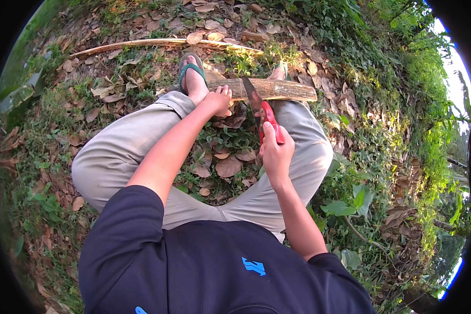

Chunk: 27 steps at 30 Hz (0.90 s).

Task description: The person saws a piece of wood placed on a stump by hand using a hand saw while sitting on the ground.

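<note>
A length of split wood (290, 91) with rough bark lies crosswise in front of me, near my feet. My left hand (220, 101) grips it left of its middle, the fingers over the near side and top. In my right hand (277, 154) is a hand saw (270, 118), held by its red handle. The dark blade points away from me and lies across the wood, just right of my left hand. Whether its teeth are sunk into the wood, I cannot tell.
My bent legs in light trousers (120, 141) stand on both sides. A green-strapped sandal (184, 73) is on my left foot. Beyond the feet lies a long thin wood strip (141, 44). Dry leaves (228, 166) and low plants cover the ground, with denser greenery (429, 141) to the right.
</note>
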Each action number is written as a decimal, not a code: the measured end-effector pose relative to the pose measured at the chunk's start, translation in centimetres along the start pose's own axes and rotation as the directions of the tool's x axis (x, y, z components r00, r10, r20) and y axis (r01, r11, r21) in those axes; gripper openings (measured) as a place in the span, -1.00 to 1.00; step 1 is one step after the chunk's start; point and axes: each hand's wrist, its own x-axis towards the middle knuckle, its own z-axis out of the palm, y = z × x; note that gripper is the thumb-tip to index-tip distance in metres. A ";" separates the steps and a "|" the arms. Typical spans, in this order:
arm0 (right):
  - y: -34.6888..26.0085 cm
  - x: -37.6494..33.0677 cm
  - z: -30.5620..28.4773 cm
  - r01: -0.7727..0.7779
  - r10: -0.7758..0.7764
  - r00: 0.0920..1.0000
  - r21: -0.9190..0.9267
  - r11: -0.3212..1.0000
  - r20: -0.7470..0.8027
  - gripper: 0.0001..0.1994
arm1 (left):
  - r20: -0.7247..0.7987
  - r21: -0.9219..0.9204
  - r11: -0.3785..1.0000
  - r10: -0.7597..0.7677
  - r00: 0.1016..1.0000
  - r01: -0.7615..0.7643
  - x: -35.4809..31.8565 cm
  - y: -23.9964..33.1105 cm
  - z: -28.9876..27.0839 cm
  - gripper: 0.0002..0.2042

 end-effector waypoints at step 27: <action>-10.1 7.3 -2.2 -0.167 0.164 0.942 -0.015 0.986 0.293 -0.68 | -0.062 0.051 0.999 0.020 0.998 -0.016 -0.1 -0.1 0.2 0.02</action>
